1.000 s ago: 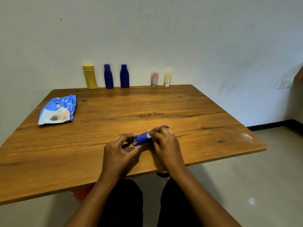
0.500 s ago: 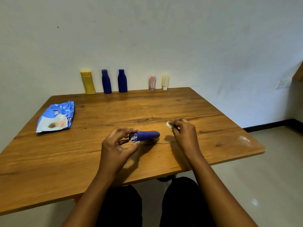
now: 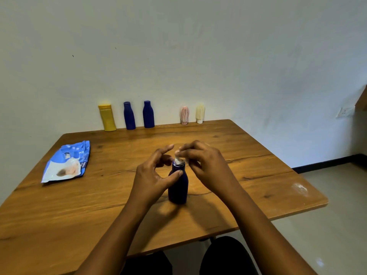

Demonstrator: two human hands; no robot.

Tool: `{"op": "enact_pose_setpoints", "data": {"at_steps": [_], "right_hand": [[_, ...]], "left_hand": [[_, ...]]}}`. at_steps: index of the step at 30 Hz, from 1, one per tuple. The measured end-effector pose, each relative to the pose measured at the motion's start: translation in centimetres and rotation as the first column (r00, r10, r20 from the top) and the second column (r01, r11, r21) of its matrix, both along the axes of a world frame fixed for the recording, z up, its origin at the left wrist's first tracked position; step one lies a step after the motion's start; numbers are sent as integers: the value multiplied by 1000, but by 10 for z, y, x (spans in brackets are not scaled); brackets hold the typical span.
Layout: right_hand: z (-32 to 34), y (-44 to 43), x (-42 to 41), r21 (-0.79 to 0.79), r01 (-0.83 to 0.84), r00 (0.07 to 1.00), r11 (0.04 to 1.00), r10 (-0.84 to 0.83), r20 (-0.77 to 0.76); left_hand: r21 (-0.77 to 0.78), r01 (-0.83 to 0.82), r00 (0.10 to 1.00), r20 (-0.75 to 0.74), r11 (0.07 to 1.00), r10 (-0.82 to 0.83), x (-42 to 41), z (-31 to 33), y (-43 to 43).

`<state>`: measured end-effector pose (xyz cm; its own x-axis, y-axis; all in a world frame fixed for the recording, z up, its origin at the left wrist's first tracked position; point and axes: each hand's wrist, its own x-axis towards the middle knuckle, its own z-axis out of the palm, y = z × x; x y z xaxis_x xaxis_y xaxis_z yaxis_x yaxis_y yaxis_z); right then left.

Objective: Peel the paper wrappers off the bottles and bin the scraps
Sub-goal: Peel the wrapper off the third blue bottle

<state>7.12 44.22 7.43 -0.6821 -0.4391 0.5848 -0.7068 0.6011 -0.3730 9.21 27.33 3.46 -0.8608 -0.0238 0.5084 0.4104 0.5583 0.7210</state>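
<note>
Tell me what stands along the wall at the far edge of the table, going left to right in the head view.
Yellow bottle → first dark blue bottle → second dark blue bottle → pink streaked container → cream container with a white cap.

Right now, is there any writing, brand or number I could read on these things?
Blue and white plastic pouch: white lettering along its dark edge, too blurred to read.
Dark blue plastic bottle at mid-table: no lettering visible.
Row of five bottles by the wall: none visible.
</note>
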Motion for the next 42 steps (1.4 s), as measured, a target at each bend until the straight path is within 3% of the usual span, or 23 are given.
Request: {"op": "enact_pose_setpoints", "data": {"at_steps": [4, 9, 13, 18, 23, 27, 32, 39, 42], "right_hand": [[5, 0, 0, 82, -48, 989, 995, 36, 145], [12, -3, 0, 179, -22, 996, 984, 6, 91], [27, 13, -4, 268, -79, 984, 960, 32, 177], [31, 14, -14, 148, 3, 986, 989, -28, 164], [16, -4, -7, 302, -99, 994, 948, 79, 75], [28, 18, -13, 353, -166, 980, 921, 116, 160], [25, 12, -23, 193, -99, 987, 976, 72, 141], [31, 23, -16, 314, -226, 962, 922, 160, 223], [35, 22, -19, 308, -157, 979, 939, 107, 172]], "left_hand": [[89, 34, 999, -11, 995, -33, -3, -3, 5], [100, 45, 999, -26, 994, -43, -6, -4, 4], [118, 53, 998, -22, 992, -51, -6, -6, 1], [130, 52, 998, 18, 990, -55, -7, -6, -1], [149, 67, 998, 10, 987, -69, -7, -7, -4], [149, 72, 997, 21, 986, -76, -5, -6, -4], [168, 71, 996, 32, 983, -77, -4, -5, -2], [170, 88, 995, 25, 982, -93, -3, -5, -3], [170, 78, 996, 28, 982, -84, -4, -5, -3]]}}
